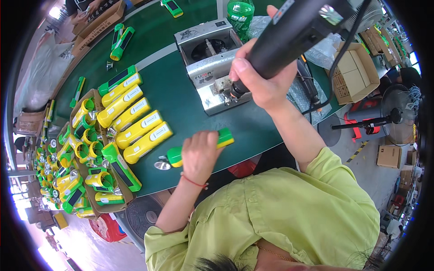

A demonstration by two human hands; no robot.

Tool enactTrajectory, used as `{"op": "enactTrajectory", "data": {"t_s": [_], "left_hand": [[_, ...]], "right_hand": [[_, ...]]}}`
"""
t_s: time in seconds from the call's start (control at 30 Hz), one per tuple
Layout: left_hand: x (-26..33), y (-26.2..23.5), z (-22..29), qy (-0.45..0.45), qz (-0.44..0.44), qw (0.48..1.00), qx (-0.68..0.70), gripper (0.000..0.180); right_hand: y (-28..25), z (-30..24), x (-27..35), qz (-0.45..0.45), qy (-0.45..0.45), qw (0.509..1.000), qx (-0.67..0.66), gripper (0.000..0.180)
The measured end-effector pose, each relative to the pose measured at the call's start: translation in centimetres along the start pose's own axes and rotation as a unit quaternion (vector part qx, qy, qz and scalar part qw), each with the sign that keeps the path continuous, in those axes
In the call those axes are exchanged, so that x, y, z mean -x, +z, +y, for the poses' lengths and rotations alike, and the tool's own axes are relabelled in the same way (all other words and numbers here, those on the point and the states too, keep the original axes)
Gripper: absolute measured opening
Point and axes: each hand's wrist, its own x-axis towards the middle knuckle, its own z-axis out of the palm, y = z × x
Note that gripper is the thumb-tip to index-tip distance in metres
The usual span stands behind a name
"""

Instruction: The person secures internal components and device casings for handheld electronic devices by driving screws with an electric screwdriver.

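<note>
My right hand [269, 86] is wrapped round a thick black electric screwdriver [294, 38]. The driver's tip points down at the front of a silver metal screw feeder [192, 38]; whether it carries a screw is too small to tell. My left hand [199, 156] grips a green and yellow flashlight [225, 137] low over the table's near edge. Its middle is hidden under my fingers, and a shiny reflector [162, 164] sticks out at its left end. Several yellow flashlight bodies [148, 142] lie in a slanting row left of that hand.
A cardboard box [97, 92] full of green and yellow flashlight parts stands at the left. Behind the feeder is a green bottle [241, 18]. A black cable [337, 67] hangs at the right, near an open carton [361, 74]. Another person's hand [94, 7] shows at the far left.
</note>
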Motion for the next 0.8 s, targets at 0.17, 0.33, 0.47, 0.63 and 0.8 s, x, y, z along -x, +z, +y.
{"op": "enactTrajectory", "data": {"t_s": [0.17,0.33,0.47,0.63,0.8], "left_hand": [[-0.6,0.5,1.3,0.066,0.053,0.995,0.049,0.048],[0.0,0.4,1.6,0.026,-0.033,0.994,0.102,0.06],[-2.0,1.7,1.9,0.067,0.024,0.995,0.063,0.06],[-2.8,2.2,2.8,0.041,0.029,0.997,0.06,0.05],[-3.0,2.3,2.7,0.039,0.019,0.997,0.061,0.047]], "right_hand": [[0.0,0.9,0.4,-0.014,0.028,0.999,0.004,0.057],[1.0,1.0,-1.3,-0.074,0.062,0.991,0.097,0.041],[1.4,1.8,-2.1,-0.068,0.081,0.991,0.087,0.057],[-1.2,-0.2,0.6,-0.031,0.119,0.991,0.052,0.037],[-1.5,-1.4,3.0,0.016,0.199,0.977,0.075,0.058]]}}
